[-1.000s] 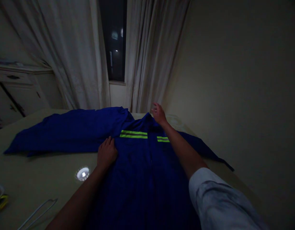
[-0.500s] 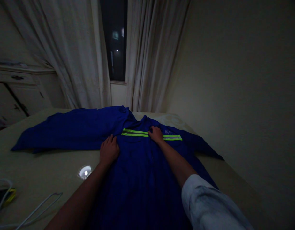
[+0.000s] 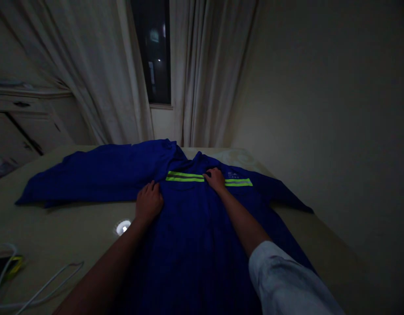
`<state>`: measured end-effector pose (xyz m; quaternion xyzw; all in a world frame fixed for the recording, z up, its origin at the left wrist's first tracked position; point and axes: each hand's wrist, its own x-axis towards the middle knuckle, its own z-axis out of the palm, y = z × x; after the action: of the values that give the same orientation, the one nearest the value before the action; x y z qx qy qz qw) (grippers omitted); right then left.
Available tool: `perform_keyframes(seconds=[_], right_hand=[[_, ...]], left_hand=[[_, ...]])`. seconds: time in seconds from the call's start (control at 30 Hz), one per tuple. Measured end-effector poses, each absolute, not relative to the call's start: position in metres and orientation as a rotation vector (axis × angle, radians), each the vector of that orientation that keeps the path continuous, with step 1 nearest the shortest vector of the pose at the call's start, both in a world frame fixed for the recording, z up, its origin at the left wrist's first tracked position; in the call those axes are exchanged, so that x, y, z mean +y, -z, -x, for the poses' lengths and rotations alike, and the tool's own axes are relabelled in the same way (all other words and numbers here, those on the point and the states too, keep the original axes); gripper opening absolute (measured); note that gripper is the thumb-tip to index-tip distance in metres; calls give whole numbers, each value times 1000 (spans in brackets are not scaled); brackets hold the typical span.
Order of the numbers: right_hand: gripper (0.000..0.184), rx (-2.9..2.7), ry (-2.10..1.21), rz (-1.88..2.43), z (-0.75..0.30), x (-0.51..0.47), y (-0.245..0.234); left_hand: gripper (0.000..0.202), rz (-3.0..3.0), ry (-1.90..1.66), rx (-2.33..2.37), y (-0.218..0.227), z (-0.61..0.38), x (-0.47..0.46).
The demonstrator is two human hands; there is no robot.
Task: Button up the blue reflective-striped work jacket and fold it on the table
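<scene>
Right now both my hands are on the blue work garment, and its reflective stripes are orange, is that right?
Not quite: the reflective stripes are yellow-green, not orange, as the head view shows. Your left hand and right hand are both on the blue work garment, as you said.
</scene>
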<state>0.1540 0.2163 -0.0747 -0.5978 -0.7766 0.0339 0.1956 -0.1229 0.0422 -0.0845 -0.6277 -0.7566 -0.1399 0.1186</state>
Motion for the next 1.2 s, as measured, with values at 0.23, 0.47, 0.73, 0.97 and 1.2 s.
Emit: perform_keyframes(seconds=[0.23,0.47,0.73,0.97,1.2], right_hand=[[28,-2204,178,1630,-146,210,75],[24,-2291,166,1461,-152,204,74],[29,-2436,170,1452,-147,198,69],[31,-2669,392,1255,-163,184,51],[28,-2560,241,1519,-167,185,46]], left_hand=[[64,2243,337,-1745,68,96,57],[58,2443,582,-1810,76,4,136],[61,2430,498,-1955,87,-4,139],[61,2506,474,-1956,82,-4,140],[64,2545,182,-2176,67,-2,166]])
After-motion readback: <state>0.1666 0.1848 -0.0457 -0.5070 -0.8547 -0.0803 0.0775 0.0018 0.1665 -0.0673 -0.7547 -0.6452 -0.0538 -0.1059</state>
